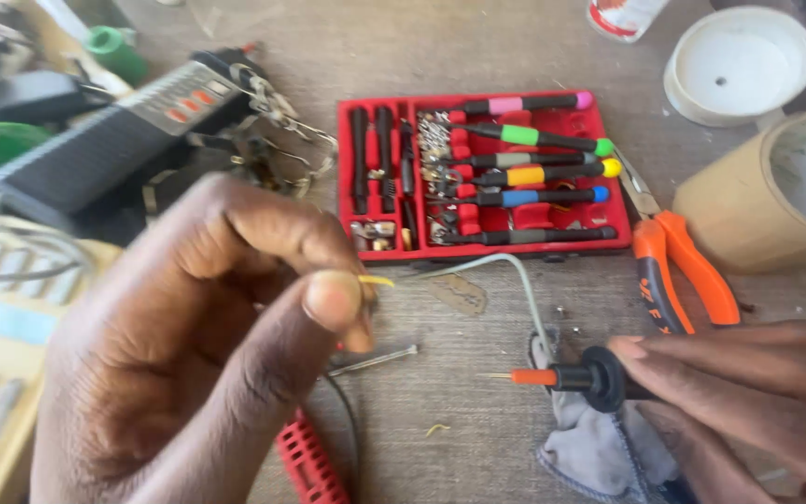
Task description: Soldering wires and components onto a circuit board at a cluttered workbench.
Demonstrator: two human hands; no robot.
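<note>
Left grip (207, 355): I pinched a thin yellow wire (377, 280) between thumb and forefinger.
Right grip (748, 392): I held a black-handled probe (571, 377), tip at nine o'clock.
Bench (477, 56): red screwdriver case (482, 173) at twelve o'clock, orange pliers (678, 271) at two o'clock.

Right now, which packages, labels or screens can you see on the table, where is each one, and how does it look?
Red tool case: centre, open rectangular tray of screwdrivers with coloured handles.
White container with red label: top edge, mostly cut off.
White round lid: top right, shallow, circular.
Tan tape roll: right edge, wide cardboard-coloured ring.
Grey handheld device: upper left, long, with orange buttons; blurred.
No lit screen is visible.
</note>
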